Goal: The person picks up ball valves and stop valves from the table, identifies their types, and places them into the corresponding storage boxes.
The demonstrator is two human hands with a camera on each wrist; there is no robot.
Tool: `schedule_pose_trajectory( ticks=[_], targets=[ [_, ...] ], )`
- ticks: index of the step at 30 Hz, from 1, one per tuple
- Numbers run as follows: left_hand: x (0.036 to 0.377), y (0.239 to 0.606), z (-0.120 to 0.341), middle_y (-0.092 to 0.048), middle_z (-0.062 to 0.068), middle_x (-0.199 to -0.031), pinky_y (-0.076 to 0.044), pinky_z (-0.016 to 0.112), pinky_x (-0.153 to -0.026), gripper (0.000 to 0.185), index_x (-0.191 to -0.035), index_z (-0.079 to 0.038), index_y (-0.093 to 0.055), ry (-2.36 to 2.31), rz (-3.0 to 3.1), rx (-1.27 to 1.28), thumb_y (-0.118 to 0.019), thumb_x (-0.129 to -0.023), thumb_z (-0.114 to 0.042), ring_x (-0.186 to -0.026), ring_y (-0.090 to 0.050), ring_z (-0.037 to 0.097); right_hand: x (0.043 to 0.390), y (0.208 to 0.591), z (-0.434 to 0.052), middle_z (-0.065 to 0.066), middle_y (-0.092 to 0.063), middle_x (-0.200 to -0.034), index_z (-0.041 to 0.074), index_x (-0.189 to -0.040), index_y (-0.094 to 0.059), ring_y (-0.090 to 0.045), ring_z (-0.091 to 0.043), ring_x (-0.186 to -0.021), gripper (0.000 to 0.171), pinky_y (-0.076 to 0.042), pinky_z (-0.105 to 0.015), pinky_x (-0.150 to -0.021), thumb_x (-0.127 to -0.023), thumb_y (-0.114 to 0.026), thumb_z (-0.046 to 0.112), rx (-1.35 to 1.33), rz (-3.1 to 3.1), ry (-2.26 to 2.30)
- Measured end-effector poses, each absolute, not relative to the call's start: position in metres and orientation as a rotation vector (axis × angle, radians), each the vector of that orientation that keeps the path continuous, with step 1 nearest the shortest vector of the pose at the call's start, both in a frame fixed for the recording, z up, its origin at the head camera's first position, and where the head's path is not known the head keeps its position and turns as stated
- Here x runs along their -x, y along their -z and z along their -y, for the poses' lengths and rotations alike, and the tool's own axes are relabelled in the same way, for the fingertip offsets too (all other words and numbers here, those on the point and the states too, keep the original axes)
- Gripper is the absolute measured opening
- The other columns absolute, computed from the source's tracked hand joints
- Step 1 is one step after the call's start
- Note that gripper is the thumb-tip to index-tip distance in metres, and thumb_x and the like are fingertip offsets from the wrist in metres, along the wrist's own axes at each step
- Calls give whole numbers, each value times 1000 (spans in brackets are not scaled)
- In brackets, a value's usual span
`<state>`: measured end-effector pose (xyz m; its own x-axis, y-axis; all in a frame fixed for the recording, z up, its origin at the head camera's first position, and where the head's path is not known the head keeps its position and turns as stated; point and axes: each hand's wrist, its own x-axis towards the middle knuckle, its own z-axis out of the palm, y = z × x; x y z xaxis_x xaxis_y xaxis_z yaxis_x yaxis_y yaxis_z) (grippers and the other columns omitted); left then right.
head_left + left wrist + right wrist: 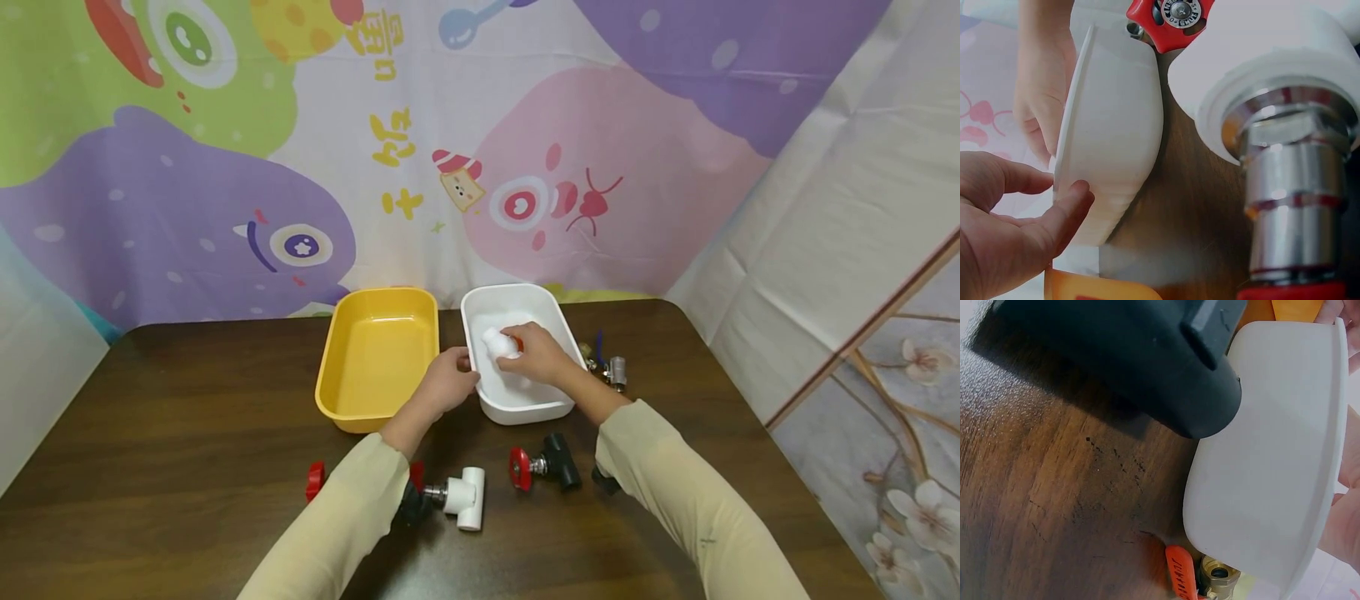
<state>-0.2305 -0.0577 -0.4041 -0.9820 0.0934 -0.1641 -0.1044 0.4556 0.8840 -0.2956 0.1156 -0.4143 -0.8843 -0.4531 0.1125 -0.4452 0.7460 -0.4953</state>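
My right hand (pixel 534 354) reaches into the white plastic tub (pixel 525 412) and grips a white rounded pipe fitting (pixel 497 342). A bit of red shows on it by the fingers, and the fingers hide the rest. At the tub's left side, my left hand (pixel 450 379) pinches the rim. In the left wrist view, the left fingertips (pixel 1079 190) sit on either side of that rim. Most of the right hand (pixel 1344 519) is behind the tub wall in the right wrist view.
A yellow tub (pixel 375 358) stands left of the white one. Nearer me lie a white tee valve (pixel 465 498) and a black valve with a red handwheel (pixel 558 462), with more red handwheels (pixel 316 481) by the left sleeve. Metal valves (pixel 617 372) lie to the right.
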Motion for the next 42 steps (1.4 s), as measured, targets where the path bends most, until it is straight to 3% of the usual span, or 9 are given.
schedule_pose_trajectory(
  ticks=[42],
  targets=[
    [230, 406, 57, -61, 19, -112, -56, 30, -77, 44, -131, 5, -47, -1559, -2524, -2, -55, -89, -6, -90, -61, 24, 290, 423, -107, -16, -65, -111, -2, -119, -61, -56, -29, -101, 50, -47, -39, -90, -78, -72, 24, 738, -2890, 755]
  ],
)
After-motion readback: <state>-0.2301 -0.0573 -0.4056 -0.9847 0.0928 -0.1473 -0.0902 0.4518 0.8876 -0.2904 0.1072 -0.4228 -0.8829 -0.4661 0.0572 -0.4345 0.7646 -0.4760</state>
